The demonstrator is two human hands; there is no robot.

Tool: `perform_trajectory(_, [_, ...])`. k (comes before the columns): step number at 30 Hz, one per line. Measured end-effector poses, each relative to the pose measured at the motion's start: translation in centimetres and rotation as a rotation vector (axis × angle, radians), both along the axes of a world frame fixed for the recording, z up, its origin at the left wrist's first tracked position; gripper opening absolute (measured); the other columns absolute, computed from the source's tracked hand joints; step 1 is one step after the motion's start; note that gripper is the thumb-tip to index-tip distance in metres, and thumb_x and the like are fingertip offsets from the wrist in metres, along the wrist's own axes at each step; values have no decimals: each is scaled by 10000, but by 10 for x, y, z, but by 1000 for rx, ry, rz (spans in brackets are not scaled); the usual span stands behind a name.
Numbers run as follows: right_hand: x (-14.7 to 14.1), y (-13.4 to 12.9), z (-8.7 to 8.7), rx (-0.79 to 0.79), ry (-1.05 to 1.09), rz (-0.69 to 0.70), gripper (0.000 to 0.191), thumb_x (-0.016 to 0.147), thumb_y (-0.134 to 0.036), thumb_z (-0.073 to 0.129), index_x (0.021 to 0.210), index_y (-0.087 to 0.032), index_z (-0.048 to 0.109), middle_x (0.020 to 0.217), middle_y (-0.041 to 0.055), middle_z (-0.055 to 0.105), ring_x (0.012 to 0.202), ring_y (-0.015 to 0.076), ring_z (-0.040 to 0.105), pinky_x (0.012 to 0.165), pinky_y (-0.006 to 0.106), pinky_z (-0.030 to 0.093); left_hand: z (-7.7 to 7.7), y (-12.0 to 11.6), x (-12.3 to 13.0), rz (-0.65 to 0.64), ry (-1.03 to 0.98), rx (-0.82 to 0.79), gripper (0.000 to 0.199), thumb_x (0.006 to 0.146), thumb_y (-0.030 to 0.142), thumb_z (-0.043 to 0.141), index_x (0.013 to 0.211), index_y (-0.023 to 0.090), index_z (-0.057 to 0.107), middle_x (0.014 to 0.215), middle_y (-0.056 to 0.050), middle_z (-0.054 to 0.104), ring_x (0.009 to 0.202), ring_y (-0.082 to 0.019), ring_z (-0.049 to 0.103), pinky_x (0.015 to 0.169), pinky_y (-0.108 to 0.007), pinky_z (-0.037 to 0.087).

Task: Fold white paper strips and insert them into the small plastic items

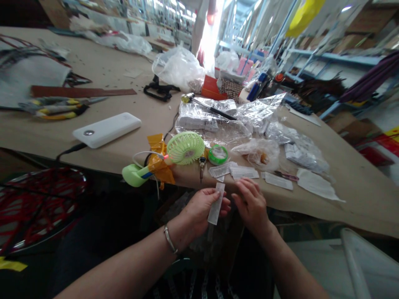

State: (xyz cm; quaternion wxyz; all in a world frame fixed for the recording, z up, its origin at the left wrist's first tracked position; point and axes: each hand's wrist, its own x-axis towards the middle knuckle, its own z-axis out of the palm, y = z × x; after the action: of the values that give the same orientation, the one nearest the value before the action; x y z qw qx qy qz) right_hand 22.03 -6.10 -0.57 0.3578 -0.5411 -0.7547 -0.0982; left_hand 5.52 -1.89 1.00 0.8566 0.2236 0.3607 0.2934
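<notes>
– What's done?
– One pale strip point(215, 207) is pinched in the left hand point(198, 209), lower centre; printed slips point(245, 172) on the table point(358, 187), right of centre, seem left.
– Right hand point(253, 204)?
– Loosely spread, seemingly empty.

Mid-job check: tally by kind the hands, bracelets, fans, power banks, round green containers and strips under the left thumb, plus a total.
Hands (left hand, right hand): 2
Bracelet on the left wrist: 1
Light green fan: 1
White power bank: 1
Round green container: 1
White strip under the left thumb: 1
Total: 7
</notes>
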Motion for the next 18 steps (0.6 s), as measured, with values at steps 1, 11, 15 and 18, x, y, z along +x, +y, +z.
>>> perform_trajectory(1, [7, 3, -1, -20, -46, -98, 388, 841, -250, 544, 1219, -165, 521, 1129, 131, 591, 1132, 276, 480, 941, 479, 426, 0, -1, -1, -21, 48, 13, 94, 806, 175, 560, 813, 100, 617, 641, -64, 649, 529, -129, 611, 517, -239, 491])
perform_trajectory(11, [26, 7, -8, -13, -11, -178, 121, 848, -218, 544, 878, -206, 661, 930, 57, 674, 970, 215, 575, 891, 396, 453, -10, -3, -2, -70, 158, 33, 146, 798, 225, 590, 862, 96, 608, 678, -86, 665, 526, -130, 614, 500, -226, 491])
perform_trajectory(15, [19, 1, -3, 21, 194, -103, 127, 845, -190, 534, 872, -218, 654, 933, 58, 669, 966, 207, 602, 874, 405, 478, -4, -1, -2, -60, 184, -13, 121, 809, 195, 562, 855, 92, 603, 695, -90, 666, 505, -125, 603, 506, -243, 494])
perform_trajectory(18, [-1, -8, 1, 27, 222, 78, 144, 827, -164, 548, 881, -240, 658, 946, 51, 670, 1014, 219, 591, 866, 417, 490, -1, -1, -1, -57, 76, -29, 98, 782, 167, 583, 808, 82, 625, 685, -82, 659, 506, -124, 595, 509, -245, 483])
